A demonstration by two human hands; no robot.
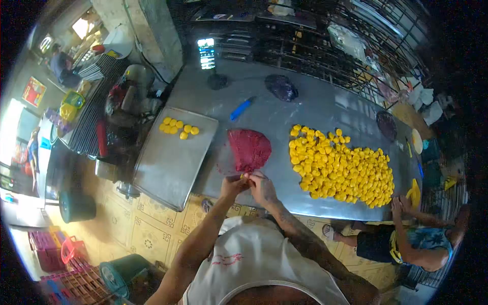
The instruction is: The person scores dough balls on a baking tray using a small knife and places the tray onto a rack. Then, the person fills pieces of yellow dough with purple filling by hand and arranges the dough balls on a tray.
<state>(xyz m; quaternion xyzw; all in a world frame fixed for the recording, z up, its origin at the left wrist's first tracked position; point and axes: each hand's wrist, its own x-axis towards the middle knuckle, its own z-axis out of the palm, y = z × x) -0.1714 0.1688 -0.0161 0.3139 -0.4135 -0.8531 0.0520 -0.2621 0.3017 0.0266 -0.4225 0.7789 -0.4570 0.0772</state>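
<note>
Metal desk [317, 109], tiled floor [124, 221] below. Left hand [234, 186] and right hand [263, 188] met at the near edge of the red mound [249, 147], grip together on a small yellow piece [243, 177]. Progress: only about nine yellow balls [179, 124] sat on the tray [170, 160], far end; a big yellow pile [338, 170] lay off the tray, right of the mound.
</note>
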